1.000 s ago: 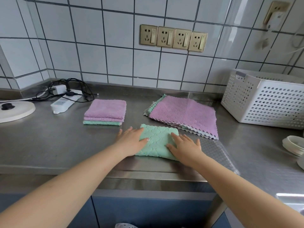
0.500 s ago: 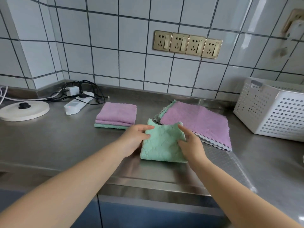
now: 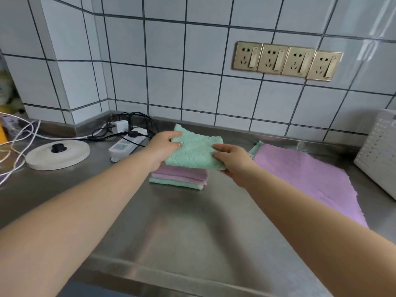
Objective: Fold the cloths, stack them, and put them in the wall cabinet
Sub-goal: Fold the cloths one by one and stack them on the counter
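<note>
Both hands pinch the folded green cloth, one at each side: left hand with thumb on top and fingers under the left edge, right hand with fingers over the right edge. Arms reach forward, nearly straight, and hold the cloth level just above the stack; I cannot tell whether it touches.

Landmark is the stack. Largest first:
- Steel counter carries everything; white tiled wall behind, with a corner left of the stack.
- Flat pile of unfolded cloths just right of the stack: purple on top, a green edge showing at its far corner; count unclear.
- 1 white perforated basket far right, cut off by the frame edge.
- 1 round white disc with a black knob, left of the stack.
- The stack itself: 3 visible layers, 2 purple over 1 green.
- 4 brass sockets on the wall, above and right.
- 1 power strip behind left, with a plugged charger and black cables.
- White cable looped at far left.
</note>
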The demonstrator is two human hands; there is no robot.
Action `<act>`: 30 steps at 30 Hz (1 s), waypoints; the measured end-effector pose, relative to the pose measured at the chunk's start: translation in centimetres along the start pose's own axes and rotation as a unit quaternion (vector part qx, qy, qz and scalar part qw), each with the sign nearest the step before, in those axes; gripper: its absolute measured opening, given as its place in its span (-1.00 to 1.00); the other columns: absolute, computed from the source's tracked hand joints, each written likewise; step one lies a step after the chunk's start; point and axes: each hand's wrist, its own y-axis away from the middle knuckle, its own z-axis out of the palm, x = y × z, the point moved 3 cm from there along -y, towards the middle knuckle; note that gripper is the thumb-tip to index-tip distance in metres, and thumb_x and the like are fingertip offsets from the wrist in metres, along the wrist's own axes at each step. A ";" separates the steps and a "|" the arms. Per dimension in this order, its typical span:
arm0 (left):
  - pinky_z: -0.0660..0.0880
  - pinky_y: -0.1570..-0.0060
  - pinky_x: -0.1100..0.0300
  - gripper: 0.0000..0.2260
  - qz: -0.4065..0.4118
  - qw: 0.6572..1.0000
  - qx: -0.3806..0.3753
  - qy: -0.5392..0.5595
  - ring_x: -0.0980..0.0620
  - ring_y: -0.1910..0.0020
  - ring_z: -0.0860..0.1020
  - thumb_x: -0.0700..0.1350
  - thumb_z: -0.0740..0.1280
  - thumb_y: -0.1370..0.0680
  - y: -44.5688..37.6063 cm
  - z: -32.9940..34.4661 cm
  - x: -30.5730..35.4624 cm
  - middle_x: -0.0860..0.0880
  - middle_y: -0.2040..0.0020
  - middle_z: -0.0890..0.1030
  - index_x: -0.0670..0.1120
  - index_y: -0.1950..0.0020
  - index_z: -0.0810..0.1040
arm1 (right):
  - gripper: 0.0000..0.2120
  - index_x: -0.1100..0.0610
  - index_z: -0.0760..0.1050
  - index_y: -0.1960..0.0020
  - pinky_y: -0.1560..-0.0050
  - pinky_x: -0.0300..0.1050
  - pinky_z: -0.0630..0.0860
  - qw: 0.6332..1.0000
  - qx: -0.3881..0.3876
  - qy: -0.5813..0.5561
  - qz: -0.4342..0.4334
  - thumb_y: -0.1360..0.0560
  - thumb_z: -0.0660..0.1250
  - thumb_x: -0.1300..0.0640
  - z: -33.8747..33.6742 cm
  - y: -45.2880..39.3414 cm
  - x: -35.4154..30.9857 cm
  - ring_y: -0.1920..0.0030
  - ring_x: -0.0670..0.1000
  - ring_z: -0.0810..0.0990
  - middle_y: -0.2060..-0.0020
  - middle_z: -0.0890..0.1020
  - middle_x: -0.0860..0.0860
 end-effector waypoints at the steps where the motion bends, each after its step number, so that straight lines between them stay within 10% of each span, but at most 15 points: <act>1: 0.17 -0.19 0.32 -0.61 -0.001 1.000 0.001 -0.022 0.02 -0.44 0.25 -0.20 0.25 -0.58 -0.7 -0.4 -0.5 -0.04 -0.47 0.30 -0.06 -0.42 0.37 | -0.68 0.08 0.50 -0.28 0.23 -0.27 0.50 1.000 -0.003 0.014 0.000 -0.54 0.30 0.20 0.7 -0.8 0.0 0.08 -0.05 0.52 -0.07 0.55 0.04; 8: 0.19 -0.24 0.31 -0.63 -0.007 0.991 0.000 -0.134 -0.01 -0.44 0.26 -0.20 0.20 -0.61 -3.1 -1.5 -3.1 -0.06 -0.47 0.30 -0.10 -0.42 0.36 | -0.65 0.14 0.50 -0.29 -0.17 -0.05 0.55 0.995 -0.018 0.094 -0.011 -0.51 0.34 0.16 3.1 -4.3 1.5 -0.14 0.04 0.56 -0.17 0.58 0.06; 16: 0.38 0.05 0.28 -0.64 -0.016 0.964 -0.034 -0.264 0.01 -0.05 0.48 -0.14 0.21 -0.61 -3.8 -1.6 -4.6 -0.11 -0.47 0.30 -0.07 -0.41 0.39 | -0.68 0.07 0.55 -0.24 0.05 -0.23 0.42 0.978 -0.050 0.199 -0.030 -0.50 0.35 0.07 3.2 -4.5 2.2 0.17 -0.14 0.49 -0.01 0.57 -0.05; 21: 0.17 -0.43 0.04 -0.64 0.095 0.912 0.009 -0.399 -0.10 -0.46 0.21 -0.11 0.11 -0.63 -4.4 -1.0 -2.6 -0.14 -0.47 0.27 -0.07 -0.43 0.36 | -0.65 -0.05 0.45 -0.34 -0.35 -0.08 0.33 0.933 0.041 0.327 -0.147 -0.56 0.21 -0.02 3.3 -5.8 0.0 -0.34 0.05 0.40 -0.44 0.30 0.05; 30: 0.24 -0.37 -0.02 -0.65 0.077 0.855 -0.097 -0.504 -0.12 -0.42 0.27 -0.13 0.01 -0.62 -3.8 2.6 -4.1 -0.13 -0.44 0.33 -0.13 -0.37 0.36 | -0.53 -0.11 0.08 -0.51 -0.39 0.46 -0.16 0.834 -0.093 0.539 -0.073 -0.60 -0.06 0.03 8.1 -6.7 1.6 -0.54 0.06 -0.06 -0.54 0.05 -0.03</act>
